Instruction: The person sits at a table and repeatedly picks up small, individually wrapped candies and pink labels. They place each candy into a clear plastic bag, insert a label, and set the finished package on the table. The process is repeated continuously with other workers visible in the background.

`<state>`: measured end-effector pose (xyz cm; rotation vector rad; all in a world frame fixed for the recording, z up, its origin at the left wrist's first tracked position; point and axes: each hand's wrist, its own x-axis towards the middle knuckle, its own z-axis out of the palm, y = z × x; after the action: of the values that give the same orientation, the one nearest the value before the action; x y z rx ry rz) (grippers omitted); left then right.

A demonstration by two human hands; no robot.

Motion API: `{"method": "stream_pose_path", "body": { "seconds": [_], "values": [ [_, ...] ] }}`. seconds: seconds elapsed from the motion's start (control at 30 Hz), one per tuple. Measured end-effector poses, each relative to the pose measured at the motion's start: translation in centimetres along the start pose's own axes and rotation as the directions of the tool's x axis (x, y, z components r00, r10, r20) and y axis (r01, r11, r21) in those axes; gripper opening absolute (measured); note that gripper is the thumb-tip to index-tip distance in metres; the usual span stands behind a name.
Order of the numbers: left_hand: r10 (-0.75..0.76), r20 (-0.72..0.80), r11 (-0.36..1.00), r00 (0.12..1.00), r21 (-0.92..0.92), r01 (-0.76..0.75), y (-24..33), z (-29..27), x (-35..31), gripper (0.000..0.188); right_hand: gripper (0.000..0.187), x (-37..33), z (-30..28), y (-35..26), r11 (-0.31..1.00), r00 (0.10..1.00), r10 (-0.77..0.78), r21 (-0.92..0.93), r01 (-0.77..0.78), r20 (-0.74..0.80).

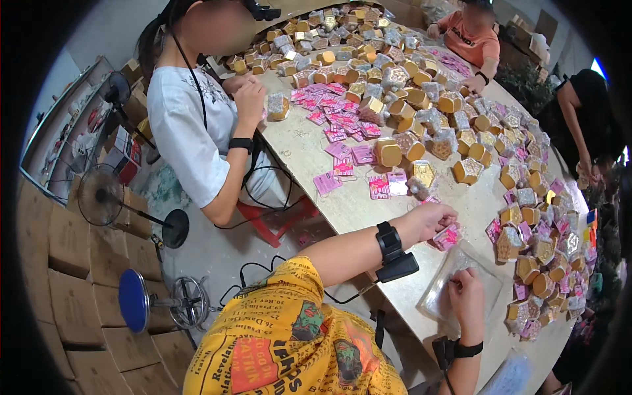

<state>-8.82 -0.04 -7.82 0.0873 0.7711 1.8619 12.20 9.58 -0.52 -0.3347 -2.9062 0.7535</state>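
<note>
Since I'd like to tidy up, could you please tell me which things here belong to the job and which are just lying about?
Seemingly part of the job:
pink card by the left hand
clear plastic bag or tray by the right hand
gold boxes and more pink cards on the table

Apparently just standing about:
pedestal fan
blue-topped stool
brown cartons

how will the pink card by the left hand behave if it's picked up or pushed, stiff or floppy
The pink card is probably light, being thin and smaller than the left hand. It likely keeps its shape fairly well, as its edges look straight. Pushed flat along the table, it would probably slide rather than roll, having flat faces.
</note>
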Motion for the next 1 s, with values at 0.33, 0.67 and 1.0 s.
{"method": "stream_pose_path", "body": {
  "seconds": [0.33,0.67,1.0],
  "values": [
    [0.099,0.044,0.985,0.994,0.139,-0.104,3.3,3.9,-6.1,0.022,0.008,-0.8,-1.1,-0.9,0.996,0.989,0.066,0.066,-0.057,-0.134],
    [0.260,0.406,0.245,0.876,0.850,-0.466,1.4,8.9,-8.9,0.028,0.010,-0.6,-2.1,0.1,0.727,0.947,0.280,0.679,-0.101,-0.159],
    [0.223,0.397,0.351,0.890,0.819,-0.453,-1.0,10.5,-8.2,0.021,0.010,-0.9,-2.2,-0.1,0.606,0.946,0.292,0.792,-0.069,-0.141]
  ]
}}
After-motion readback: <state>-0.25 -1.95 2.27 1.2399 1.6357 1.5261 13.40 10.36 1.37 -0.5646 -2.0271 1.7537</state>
